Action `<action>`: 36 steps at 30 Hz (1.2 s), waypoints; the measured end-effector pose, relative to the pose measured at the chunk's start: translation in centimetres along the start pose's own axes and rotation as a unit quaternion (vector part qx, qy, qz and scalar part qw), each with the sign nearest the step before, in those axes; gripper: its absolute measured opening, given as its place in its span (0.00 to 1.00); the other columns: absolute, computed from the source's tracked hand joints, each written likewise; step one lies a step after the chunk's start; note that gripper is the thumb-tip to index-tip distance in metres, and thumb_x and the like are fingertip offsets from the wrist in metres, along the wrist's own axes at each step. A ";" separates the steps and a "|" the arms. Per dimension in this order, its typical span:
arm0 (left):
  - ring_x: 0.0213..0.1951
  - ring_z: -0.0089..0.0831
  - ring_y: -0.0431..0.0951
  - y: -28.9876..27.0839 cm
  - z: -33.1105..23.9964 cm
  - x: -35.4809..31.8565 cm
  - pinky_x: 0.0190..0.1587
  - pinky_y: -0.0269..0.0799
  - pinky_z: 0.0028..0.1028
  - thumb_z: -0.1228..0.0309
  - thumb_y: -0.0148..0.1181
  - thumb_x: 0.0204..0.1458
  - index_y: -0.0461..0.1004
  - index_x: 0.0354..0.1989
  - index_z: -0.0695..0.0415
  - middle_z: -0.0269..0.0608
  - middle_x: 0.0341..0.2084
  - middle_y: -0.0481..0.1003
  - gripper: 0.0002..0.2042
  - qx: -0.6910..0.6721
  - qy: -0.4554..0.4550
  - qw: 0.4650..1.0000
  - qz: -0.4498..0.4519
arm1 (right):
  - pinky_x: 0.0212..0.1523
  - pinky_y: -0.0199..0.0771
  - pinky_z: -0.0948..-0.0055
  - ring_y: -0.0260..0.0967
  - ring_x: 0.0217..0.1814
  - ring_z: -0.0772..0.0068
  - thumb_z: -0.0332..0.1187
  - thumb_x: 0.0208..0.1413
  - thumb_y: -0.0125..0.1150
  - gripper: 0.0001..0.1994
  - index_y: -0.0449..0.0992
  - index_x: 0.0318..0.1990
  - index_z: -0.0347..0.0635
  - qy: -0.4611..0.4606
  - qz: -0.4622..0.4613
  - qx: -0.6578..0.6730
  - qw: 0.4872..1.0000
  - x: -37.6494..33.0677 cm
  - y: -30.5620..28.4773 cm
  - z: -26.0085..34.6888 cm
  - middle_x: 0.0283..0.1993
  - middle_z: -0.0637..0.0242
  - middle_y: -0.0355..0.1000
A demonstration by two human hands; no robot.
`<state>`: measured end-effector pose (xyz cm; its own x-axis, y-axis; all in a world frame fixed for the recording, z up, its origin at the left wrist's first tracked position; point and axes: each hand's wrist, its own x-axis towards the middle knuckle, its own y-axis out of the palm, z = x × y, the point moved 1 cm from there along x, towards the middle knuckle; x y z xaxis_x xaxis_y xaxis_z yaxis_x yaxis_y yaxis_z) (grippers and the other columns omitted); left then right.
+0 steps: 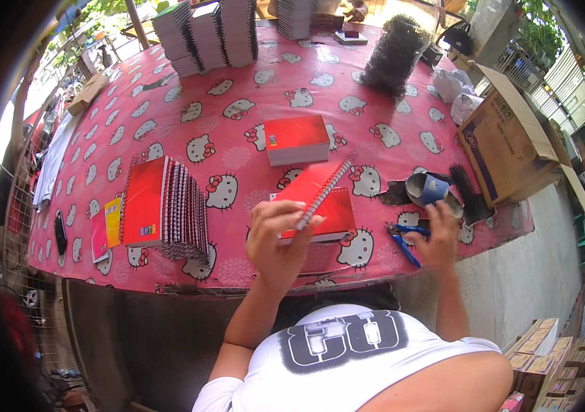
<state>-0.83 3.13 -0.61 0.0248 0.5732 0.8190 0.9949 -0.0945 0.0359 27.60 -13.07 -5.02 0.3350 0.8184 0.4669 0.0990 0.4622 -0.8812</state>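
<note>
My left hand (280,237) is closed on a red spiral notebook (312,180), holding it tilted above the table by its lower end, coil side to the right. Partly covered by that notebook and the hand, a low stack of red-covered books (337,211) lies on the table. Beyond it sits another block of red-covered books (298,137) with no coil showing. My right hand (438,237) is over the table's near right part, fingers apart, beside blue-handled pliers (404,250). Just past its fingertips lies a roll of bluish-grey tape or similar ring (424,187).
At left stands a tall stack of red spiral notebooks (147,202), with yellow and pink booklets (112,223) and a phone (60,232) beside it. Farther back are notebook piles (203,38) and a bundle of black coils (395,58). An open cardboard box (509,137) stands right.
</note>
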 end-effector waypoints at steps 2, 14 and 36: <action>0.36 0.30 0.76 0.4 -0.3 -0.7 0.38 0.72 0.25 0.81 0.73 0.40 0.74 0.31 0.58 0.43 0.35 0.78 0.13 0.074 0.000 0.993 0.093 | 0.59 0.60 0.51 0.58 0.62 0.47 0.47 0.48 0.68 0.32 0.68 0.58 0.40 -0.009 0.135 0.111 0.985 -1.8 0.8 1.7 0.61 0.49 0.59; 0.36 0.33 0.77 1.7 0.2 -3.2 0.36 0.74 0.27 0.82 0.73 0.38 0.80 0.33 0.63 0.43 0.33 0.79 0.12 0.079 -0.078 0.989 0.102 | 0.52 0.66 0.61 0.65 0.53 0.52 0.39 0.52 0.67 0.20 0.71 0.49 0.40 -0.091 0.119 0.342 0.928 2.6 -5.3 11.8 0.47 0.55 0.68; 0.33 0.33 0.78 2.2 1.4 -3.6 0.46 0.72 0.39 0.82 0.68 0.40 0.80 0.34 0.59 0.38 0.33 0.80 0.11 0.060 0.035 0.987 0.144 | 0.40 0.71 0.78 0.72 0.39 0.79 0.35 0.50 0.70 0.17 0.75 0.44 0.36 0.197 0.357 0.612 0.678 1.0 -2.4 6.6 0.36 0.69 0.75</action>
<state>1.41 2.01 -4.29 0.3059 0.4788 0.8229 0.9520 -0.1466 -0.2686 21.49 -11.07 -1.96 0.1370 0.9392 -0.3149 -0.9906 0.1317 -0.0381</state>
